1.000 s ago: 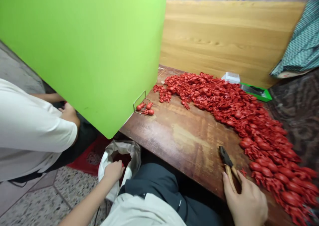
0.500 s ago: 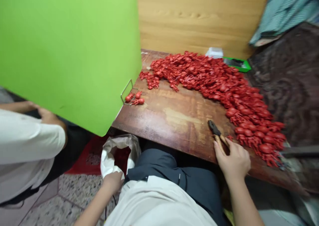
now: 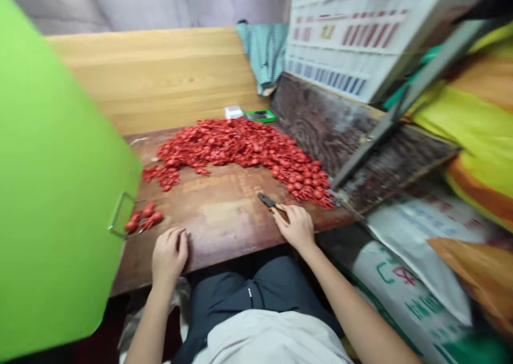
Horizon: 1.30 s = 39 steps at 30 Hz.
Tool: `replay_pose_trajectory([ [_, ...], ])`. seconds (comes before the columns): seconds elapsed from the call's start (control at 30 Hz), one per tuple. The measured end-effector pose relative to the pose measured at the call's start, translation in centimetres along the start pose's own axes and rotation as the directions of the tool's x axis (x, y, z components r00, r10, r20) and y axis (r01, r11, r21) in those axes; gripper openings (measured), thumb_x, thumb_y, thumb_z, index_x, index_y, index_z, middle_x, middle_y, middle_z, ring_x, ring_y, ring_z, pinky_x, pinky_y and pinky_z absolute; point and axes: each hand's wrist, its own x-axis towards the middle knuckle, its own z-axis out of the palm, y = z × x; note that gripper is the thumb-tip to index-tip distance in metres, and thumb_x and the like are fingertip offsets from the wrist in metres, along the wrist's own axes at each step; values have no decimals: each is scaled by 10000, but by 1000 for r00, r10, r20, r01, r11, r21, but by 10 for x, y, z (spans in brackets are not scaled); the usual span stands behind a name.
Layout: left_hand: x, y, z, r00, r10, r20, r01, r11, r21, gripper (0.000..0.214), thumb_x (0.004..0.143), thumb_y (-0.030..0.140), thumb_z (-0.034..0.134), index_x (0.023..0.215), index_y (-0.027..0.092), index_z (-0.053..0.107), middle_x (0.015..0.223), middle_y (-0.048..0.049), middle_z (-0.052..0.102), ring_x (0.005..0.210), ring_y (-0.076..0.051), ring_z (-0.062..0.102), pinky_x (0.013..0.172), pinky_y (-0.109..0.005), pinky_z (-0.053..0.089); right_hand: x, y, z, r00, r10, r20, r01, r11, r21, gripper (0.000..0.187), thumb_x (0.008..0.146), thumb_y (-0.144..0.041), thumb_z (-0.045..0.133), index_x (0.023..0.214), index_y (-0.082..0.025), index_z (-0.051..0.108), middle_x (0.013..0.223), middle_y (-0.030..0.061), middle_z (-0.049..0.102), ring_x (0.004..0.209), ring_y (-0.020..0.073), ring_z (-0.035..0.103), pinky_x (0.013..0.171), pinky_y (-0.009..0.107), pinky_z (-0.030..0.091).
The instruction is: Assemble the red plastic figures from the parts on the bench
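Note:
My left hand (image 3: 169,255) lies flat on the front edge of the brown wooden table (image 3: 224,217), fingers stretched out and holding nothing. My right hand (image 3: 297,228) rests on the table with its fingers curled over the handles of small pliers (image 3: 269,203), whose dark jaws point away from me. A long heap of small red plastic parts (image 3: 244,149) runs across the back and right of the table. A few loose red parts (image 3: 143,219) lie near the left edge beside a wire clip (image 3: 120,217).
A big green board (image 3: 52,209) stands on the left. A wooden panel (image 3: 160,75) backs the table, with a white box (image 3: 233,111) and a green tray (image 3: 260,116) in front of it. Printed sacks (image 3: 404,278) and a leaning metal bar (image 3: 401,107) crowd the right.
My left hand came up from the white bag below and now lies on the table. The view swung to the right. My right hand stays on the pliers.

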Motion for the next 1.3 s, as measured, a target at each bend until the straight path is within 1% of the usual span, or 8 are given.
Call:
replay_pose_trajectory([
  [0.1,7,-14,11,989,32,-146,-29,999,23,545,1038,533,428,1139,98,740,1210,-245,761,1172,-411,698,1103,-579,520,14,-7,9,999,29,24,-29,1000,-9,381,1008,-467,681,1280,-205,730,1136,99,775,1036,272,654,903,367,464],
  [0.2,7,-22,13,965,-72,-254,97,991,88,680,1022,589,446,1280,12,697,1369,-325,667,1341,-470,613,1190,-638,447,19,-13,12,999,45,28,-46,999,16,380,1008,-463,684,1291,-210,711,1167,97,774,1061,267,656,923,365,465],
  [0.3,6,-14,19,942,-260,-210,281,957,74,791,1001,570,478,1455,-73,557,1597,-405,439,1544,-528,393,1259,-705,331,9,-11,4,998,58,-3,-58,997,48,319,1025,-432,659,1196,-168,711,1119,128,775,1028,287,656,910,384,463],
  [0.37,5,-9,26,918,-343,-197,364,928,80,826,993,527,510,1532,-95,460,1645,-434,347,1573,-562,323,1239,-753,322,0,-5,-2,999,42,-34,-39,997,71,310,1031,-438,647,1106,-146,715,1039,148,771,980,305,652,875,395,459],
  [0.57,-8,-12,34,888,-420,-185,443,890,108,796,1003,439,572,1619,-24,369,1736,-375,246,1611,-508,291,1259,-671,372,-11,10,3,987,-99,-125,111,989,94,314,1038,-455,652,895,-183,719,957,126,770,909,287,656,846,384,461],
  [0.83,-15,-12,32,901,-407,-147,422,902,88,681,1024,381,539,1601,39,425,1737,-333,300,1612,-477,313,1251,-684,376,-15,10,6,986,-122,-111,129,990,59,345,1050,-482,624,887,-193,721,946,116,776,917,284,672,864,389,487],
  [1.1,-17,-17,39,876,-456,-157,471,878,80,769,1012,405,530,1600,-68,380,1683,-396,353,1581,-502,355,1232,-677,399,-15,12,7,972,-187,-144,196,979,51,360,1066,-489,613,902,-187,721,922,116,774,867,278,684,840,394,502],
  [1.3,-22,-17,43,880,-437,-189,459,884,92,744,1003,361,520,1593,-72,384,1648,-378,436,1551,-478,417,1261,-658,371,-17,16,10,956,-235,-176,244,969,34,422,1083,-525,569,906,-178,729,932,137,778,857,293,694,810,408,501],
])
